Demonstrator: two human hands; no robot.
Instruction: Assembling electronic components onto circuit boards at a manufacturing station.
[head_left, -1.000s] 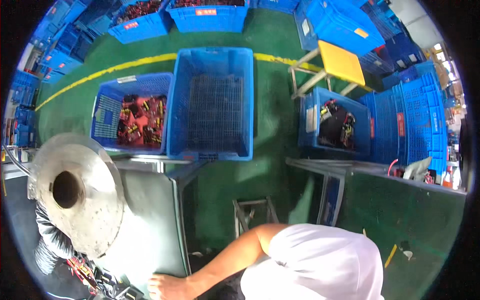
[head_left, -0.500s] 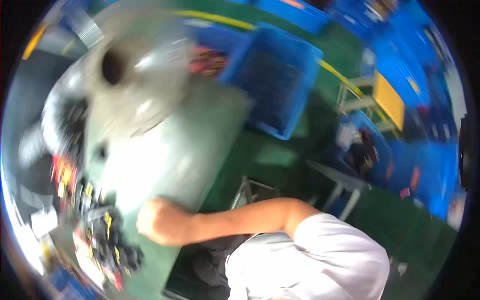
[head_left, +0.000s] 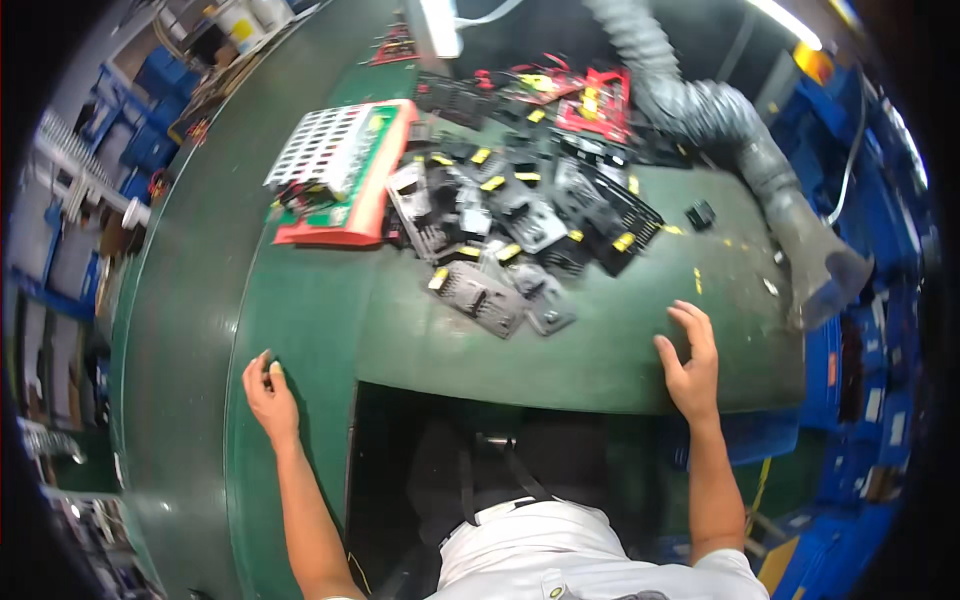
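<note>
My left hand [head_left: 270, 398] is over the green mat at the left, its fingers curled toward the thumb. Whether a small thing sits between the fingertips I cannot make out. At the right, my right hand [head_left: 690, 365] is above the bench near its front edge, thumb and fingers apart, holding nothing. Ahead, between the hands, lies a loose pile of black and grey plastic parts [head_left: 480, 298] with yellow tabs. A small black block [head_left: 701, 214] lies apart, beyond my right hand.
A white slotted block on a green board [head_left: 350, 160] rests on red-orange sheeting [head_left: 398, 165] at the pile's left. Red parts [head_left: 598, 105] lie behind. A grey flexible duct [head_left: 745, 130] with a wide hood [head_left: 825, 265] hangs at the right. Blue bins [head_left: 840, 400] stand beyond.
My view has swung from the floor and blue bins round to the bench and its pile. One closed hand showed before; now both hands are in view, the right one spread.
</note>
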